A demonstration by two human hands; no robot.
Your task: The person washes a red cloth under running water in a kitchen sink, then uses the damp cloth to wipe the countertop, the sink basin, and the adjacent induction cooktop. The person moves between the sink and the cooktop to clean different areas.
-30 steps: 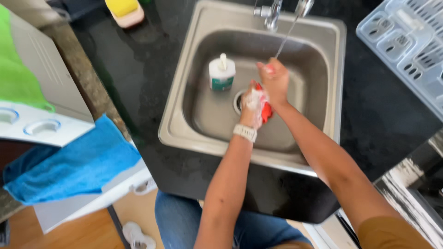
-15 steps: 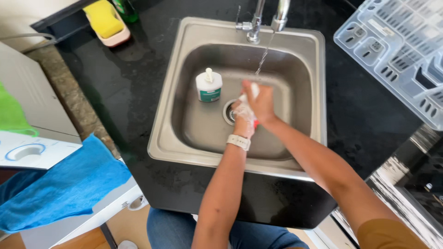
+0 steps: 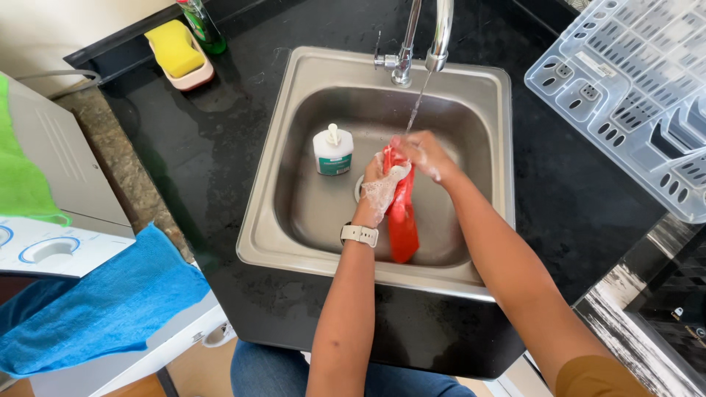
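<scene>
Over the steel sink, both my hands hold a wet red cloth that hangs down toward the basin floor. My left hand, covered in soap foam and with a white watch at the wrist, grips the cloth's upper part. My right hand pinches the cloth's top edge under a thin stream of water running from the chrome tap. A small white soap bottle stands in the basin, just left of my hands.
A white plastic dish rack sits on the black counter at the right. A yellow sponge in a pink tray and a green bottle stand at the back left. A blue towel and green cloth lie on a white appliance at left.
The view has shifted, so the sink sits lower and more centred. My hands have stayed under the running water; the red cloth now hangs longer below them.
</scene>
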